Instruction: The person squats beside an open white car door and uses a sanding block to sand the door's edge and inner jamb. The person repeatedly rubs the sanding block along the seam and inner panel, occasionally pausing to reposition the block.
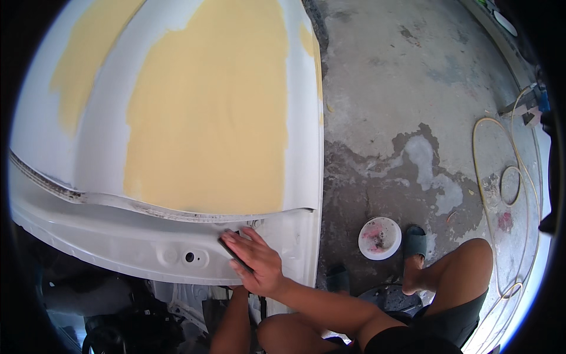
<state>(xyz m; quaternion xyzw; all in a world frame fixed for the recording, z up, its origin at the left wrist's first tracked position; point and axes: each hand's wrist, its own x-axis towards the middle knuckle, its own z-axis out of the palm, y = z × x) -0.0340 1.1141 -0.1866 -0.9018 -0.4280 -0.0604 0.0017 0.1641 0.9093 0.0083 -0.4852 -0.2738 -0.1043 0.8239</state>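
Note:
My right hand (259,265) presses a thin dark sheet of sandpaper (237,255) against the white car body panel (135,236), fingers laid over it. The spot is on the lower ledge near its right end, just below the edge of the larger panel. That larger panel carries a broad patch of yellow filler (212,112) on white paint. My left hand (237,290) is at the ledge's lower edge, mostly hidden behind my right wrist and the panel, so its fingers do not show.
On the wet concrete floor (377,76) to the right stands a white bowl (379,238) with pink and dark stains, close to my sandalled foot (414,251). A yellowish hose (476,153) lies coiled at far right. Dark vehicle parts (124,318) fill the opening below the ledge.

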